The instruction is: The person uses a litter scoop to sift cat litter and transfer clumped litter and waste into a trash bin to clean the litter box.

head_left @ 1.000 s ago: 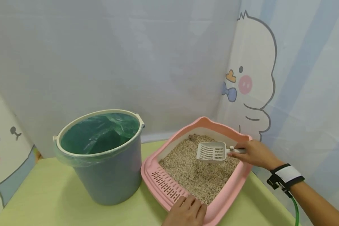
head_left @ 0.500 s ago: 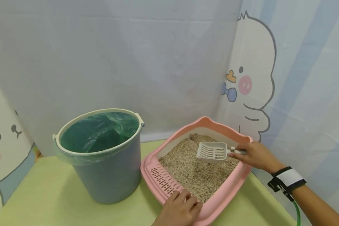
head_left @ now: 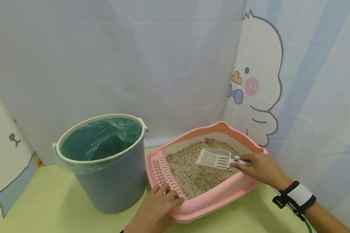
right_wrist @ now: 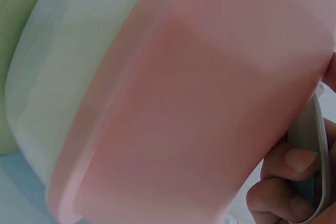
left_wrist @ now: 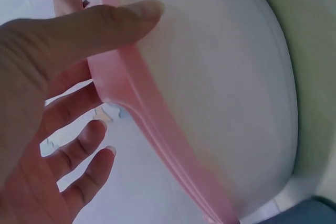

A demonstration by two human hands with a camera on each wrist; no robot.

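Pink plastic litter tray [head_left: 221, 194] sitting on green tabletop [head_left: 46, 207], filled with beige granules; likely heavy, stiff, shifting load. Left hand [head_left: 157, 210] clamping tray's near slotted rim, thumb under, fingers over. Right hand [head_left: 262, 170] pinching handle of white slotted plastic scoop [head_left: 214, 159]; scoop light, rigid, hovering just left of grip over litter.

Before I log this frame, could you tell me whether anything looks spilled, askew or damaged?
Nothing stands out: the litter lies inside the pink tray, the scoop looks whole, and the lined bucket stands upright.
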